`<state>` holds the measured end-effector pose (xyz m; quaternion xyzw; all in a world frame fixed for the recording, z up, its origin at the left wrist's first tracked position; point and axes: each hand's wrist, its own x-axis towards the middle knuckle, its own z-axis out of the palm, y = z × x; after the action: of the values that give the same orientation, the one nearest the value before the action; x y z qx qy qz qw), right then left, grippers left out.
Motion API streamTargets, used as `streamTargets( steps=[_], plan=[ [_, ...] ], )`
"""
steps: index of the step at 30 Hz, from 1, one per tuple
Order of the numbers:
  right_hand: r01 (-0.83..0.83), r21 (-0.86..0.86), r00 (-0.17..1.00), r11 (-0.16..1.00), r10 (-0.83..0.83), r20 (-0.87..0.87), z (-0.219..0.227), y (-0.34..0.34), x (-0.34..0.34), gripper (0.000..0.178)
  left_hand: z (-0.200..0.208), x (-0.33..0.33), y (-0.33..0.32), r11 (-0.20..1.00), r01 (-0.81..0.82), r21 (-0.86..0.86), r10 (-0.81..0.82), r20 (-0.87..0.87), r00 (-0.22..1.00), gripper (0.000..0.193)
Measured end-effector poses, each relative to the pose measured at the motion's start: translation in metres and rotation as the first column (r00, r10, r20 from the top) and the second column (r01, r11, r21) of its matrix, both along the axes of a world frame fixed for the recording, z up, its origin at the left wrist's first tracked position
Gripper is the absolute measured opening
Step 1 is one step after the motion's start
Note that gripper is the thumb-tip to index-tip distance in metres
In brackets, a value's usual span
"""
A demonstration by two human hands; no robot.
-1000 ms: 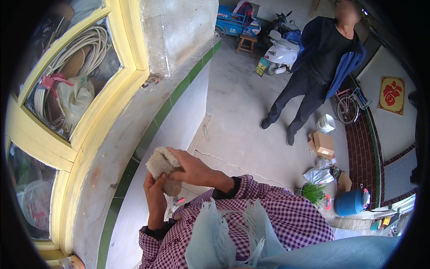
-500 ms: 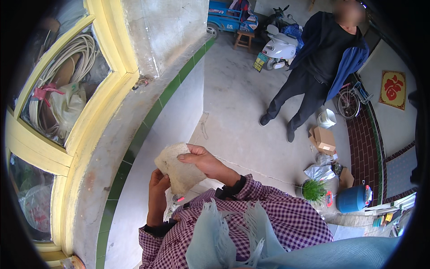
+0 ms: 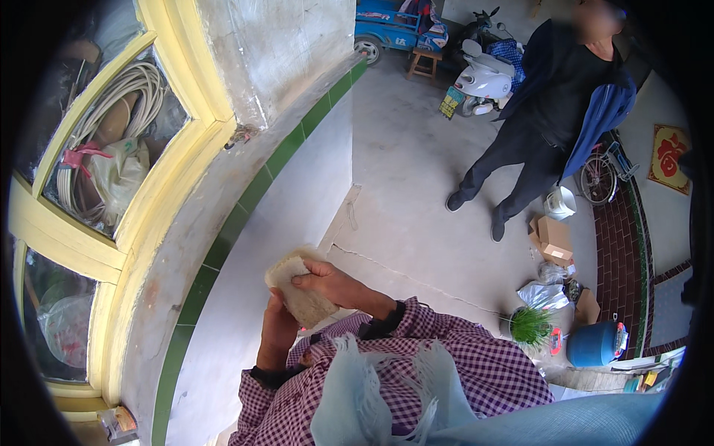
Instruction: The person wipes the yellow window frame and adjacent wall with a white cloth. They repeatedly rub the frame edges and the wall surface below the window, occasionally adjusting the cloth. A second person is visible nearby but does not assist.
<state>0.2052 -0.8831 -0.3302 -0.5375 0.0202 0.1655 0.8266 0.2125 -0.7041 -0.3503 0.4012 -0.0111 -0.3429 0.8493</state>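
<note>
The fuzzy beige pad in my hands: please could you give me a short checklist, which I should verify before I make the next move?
1. Left hand holding the fuzzy beige pad: ok, at its lower left edge.
2. Right hand holding it: ok, at the upper right, thumb on the near face.
3. Far face of the pad checked: cannot tell, it is turned away from view.
4. Dark cuffs off the pad: ok, both sit back at the wrists.
5. Other person away from your hands: ok, standing across the floor.
</note>
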Motion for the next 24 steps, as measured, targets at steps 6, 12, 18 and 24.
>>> streamTargets(
  steps=[6,12,18,24],
  plan=[
    [-0.01,-0.246,0.997,0.969,0.03,0.076,-0.018,-0.002,-0.001,0.032,-0.002,0.002,-0.007,0.986,0.141,0.089,-0.148,0.079,0.986,0.086],
    [0.169,-0.621,0.982,0.765,-0.077,0.173,-0.01,-0.003,-0.007,0.039,0.01,0.006,-0.015,0.999,0.027,0.03,-0.027,-0.015,1.0,0.075],
    [0.534,-0.676,0.753,0.507,0.077,0.653,-0.003,-0.006,-0.009,0.051,0.004,0.021,-0.02,0.998,-0.049,0.037,0.05,-0.033,0.998,0.065],
    [0.48,-0.657,0.795,0.581,0.029,0.606,-0.003,0.013,0.004,0.047,-0.009,0.033,-0.025,0.998,-0.053,-0.041,0.059,0.146,0.987,0.082]
  ],
)
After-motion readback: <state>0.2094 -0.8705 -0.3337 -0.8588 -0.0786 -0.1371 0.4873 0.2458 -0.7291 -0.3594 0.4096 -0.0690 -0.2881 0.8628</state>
